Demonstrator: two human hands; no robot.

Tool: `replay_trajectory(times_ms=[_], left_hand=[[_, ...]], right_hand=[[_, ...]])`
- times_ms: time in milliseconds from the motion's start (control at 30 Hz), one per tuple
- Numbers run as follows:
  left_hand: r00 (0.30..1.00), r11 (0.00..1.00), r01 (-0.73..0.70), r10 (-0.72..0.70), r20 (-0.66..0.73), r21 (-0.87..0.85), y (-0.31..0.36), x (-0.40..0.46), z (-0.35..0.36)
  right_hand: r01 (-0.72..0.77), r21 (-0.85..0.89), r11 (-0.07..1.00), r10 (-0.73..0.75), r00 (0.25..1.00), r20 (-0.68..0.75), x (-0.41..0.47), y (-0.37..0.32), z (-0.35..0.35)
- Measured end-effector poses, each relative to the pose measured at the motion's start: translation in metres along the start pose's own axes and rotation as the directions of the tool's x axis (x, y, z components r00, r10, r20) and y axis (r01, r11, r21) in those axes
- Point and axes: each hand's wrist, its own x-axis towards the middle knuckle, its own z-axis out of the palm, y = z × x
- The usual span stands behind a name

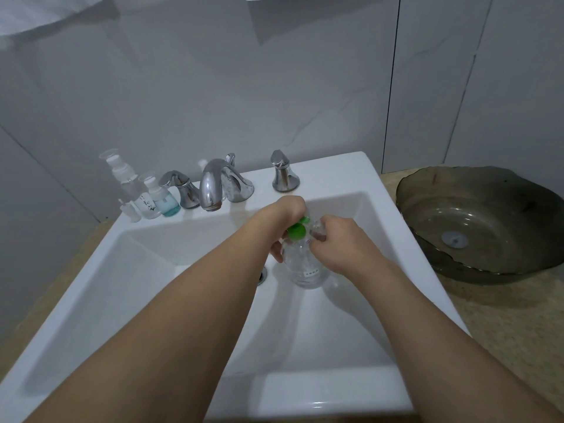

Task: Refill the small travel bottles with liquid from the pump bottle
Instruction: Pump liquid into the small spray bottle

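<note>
A clear pump bottle [305,268] with a green pump head [297,231] stands upright in the white sink [171,300], near the drain. My left hand [285,216] lies over the pump head, and its fingers curl down the bottle's left side. Beside the green nozzle my right hand [340,247] grips a small clear travel bottle [319,229], which the fingers mostly hide. More travel bottles stand on the sink's back left ledge: a tall clear one [122,175], a labelled clear one [147,204], one with blue liquid [167,204] and a tiny one [131,212].
A chrome faucet [213,187] with two handles [180,190] [283,175] rises at the back of the sink, just behind my hands. On the beige counter to the right sits a dark glass basin [482,224]. Grey tiled wall lies behind.
</note>
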Motion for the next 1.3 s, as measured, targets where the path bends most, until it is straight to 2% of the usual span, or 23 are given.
replay_trajectory(times_ms=[200,400,500,667,767,1067,1300], left_hand=[[0.997,1.0,0.0,-0.002,-0.072,-0.03,0.0,-0.005,0.007],[0.998,0.999,0.018,-0.02,-0.055,-0.046,-0.001,-0.001,0.006],[0.999,0.994,0.04,-0.04,0.0,-0.097,-0.002,0.005,0.0],[0.978,0.984,0.126,-0.103,0.18,-0.125,0.005,0.006,-0.012],[0.972,0.987,0.125,-0.102,0.212,-0.099,0.007,0.008,-0.015],[0.999,0.996,0.016,-0.02,0.045,0.091,0.006,-0.004,-0.008],[0.987,0.991,-0.111,0.118,-0.107,0.071,0.004,-0.02,0.003]], right_hand=[[-0.014,-0.016,1.0,0.014,1.0,0.02,0.0,0.003,0.001],[-0.004,-0.014,1.0,0.004,1.0,0.001,0.001,0.003,0.002],[0.031,-0.004,1.0,-0.031,0.999,-0.033,0.0,0.0,0.001],[0.066,0.037,0.997,-0.063,0.995,-0.081,-0.002,-0.003,-0.003],[0.066,0.045,0.997,-0.062,0.995,-0.082,-0.002,-0.004,-0.004],[0.049,0.034,0.998,-0.047,0.996,-0.077,-0.001,-0.003,-0.004],[0.038,-0.014,0.999,-0.038,0.998,-0.049,0.001,0.002,-0.001]])
